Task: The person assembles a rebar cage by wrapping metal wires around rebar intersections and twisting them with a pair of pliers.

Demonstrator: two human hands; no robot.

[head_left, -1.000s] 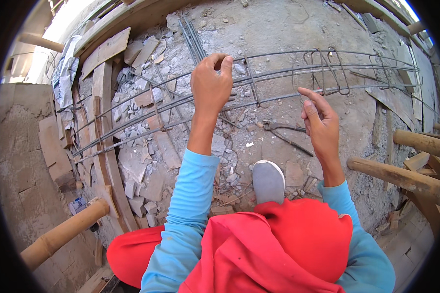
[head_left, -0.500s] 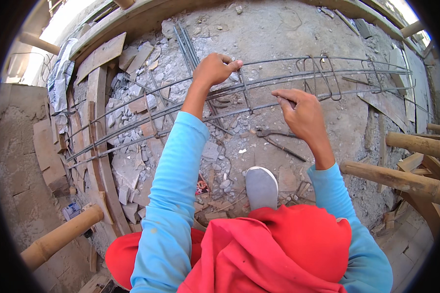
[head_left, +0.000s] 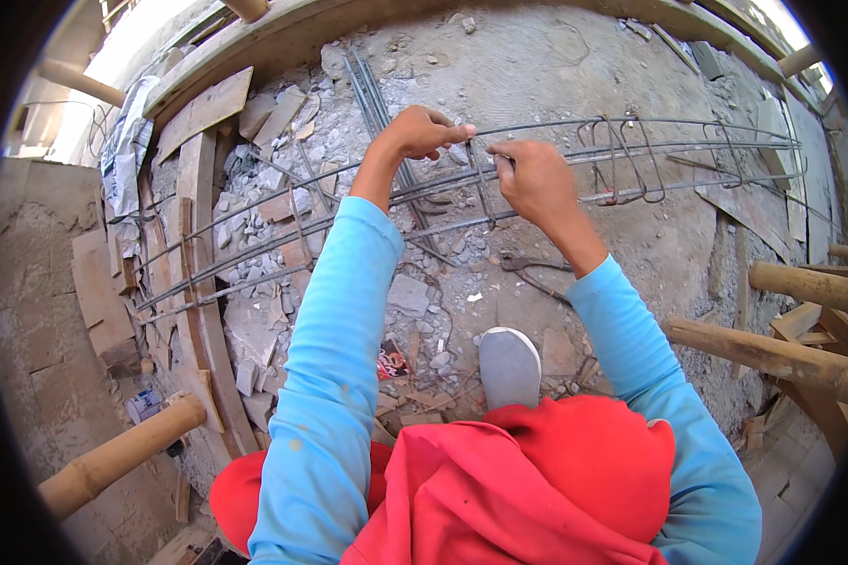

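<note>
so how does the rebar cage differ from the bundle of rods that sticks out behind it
The rebar cage has bent hoops along it; the bundle of rods shows none. The cage runs across the view from left to right, while the bundle points away from the person and appears to pass under it. The cage's bars are spread apart; the bundle's lie close together. Both are long, thin, greyish rods.

Metal frame (head_left: 481,173) across the ground (head_left: 537,71)
Pliers (head_left: 513,265) lie between frame and shoe (head_left: 511,367); rubble (head_left: 240,226) lies under the frame's left part, poles (head_left: 127,452) at either side.
</note>
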